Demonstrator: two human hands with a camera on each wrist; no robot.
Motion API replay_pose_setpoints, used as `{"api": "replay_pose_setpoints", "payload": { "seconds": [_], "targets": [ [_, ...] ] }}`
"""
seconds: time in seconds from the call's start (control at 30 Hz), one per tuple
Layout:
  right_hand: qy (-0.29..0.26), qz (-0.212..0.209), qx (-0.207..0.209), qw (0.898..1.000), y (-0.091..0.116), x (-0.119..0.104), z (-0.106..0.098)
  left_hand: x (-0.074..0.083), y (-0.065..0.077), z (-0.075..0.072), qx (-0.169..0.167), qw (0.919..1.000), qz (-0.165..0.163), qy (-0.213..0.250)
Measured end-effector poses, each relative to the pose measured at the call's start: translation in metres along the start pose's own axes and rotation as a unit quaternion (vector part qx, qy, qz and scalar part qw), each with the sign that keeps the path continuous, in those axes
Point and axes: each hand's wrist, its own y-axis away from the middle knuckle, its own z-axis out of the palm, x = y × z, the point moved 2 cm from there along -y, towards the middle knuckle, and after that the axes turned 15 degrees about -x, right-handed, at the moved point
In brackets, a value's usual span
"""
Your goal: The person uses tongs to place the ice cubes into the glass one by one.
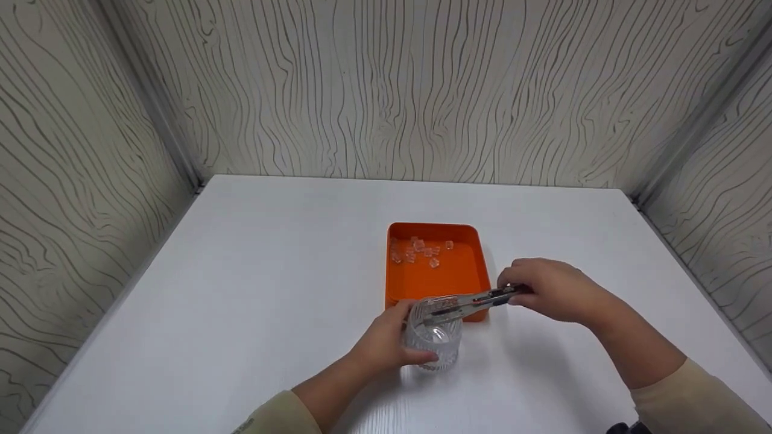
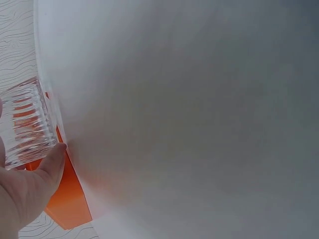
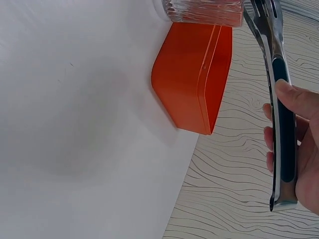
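A clear ribbed glass is held by my left hand, with the thumb along its near side. In the left wrist view the glass shows the hand's fingers around it. My right hand grips metal tongs with dark handle panels. The tongs' tips reach into the mouth of the glass; whether anything is between them cannot be made out. Behind the glass sits an orange tray with several small clear cubes in its far part.
The tray's near edge is partly hidden behind the glass and tongs. A white table lies under everything, bounded by wood-grain panels at the back and both sides. A dark object shows at the bottom right edge.
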Motion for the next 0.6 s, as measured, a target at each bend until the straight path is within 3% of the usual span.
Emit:
{"api": "replay_pose_setpoints", "payload": {
  "seconds": [0.6],
  "targets": [
    [-0.001, -0.004, 0.002, 1.0, 0.003, -0.0014, 0.0001, -0.0005, 0.0007, -0.0012, -0.004, 0.9997, -0.006, -0.022]
  ]
}}
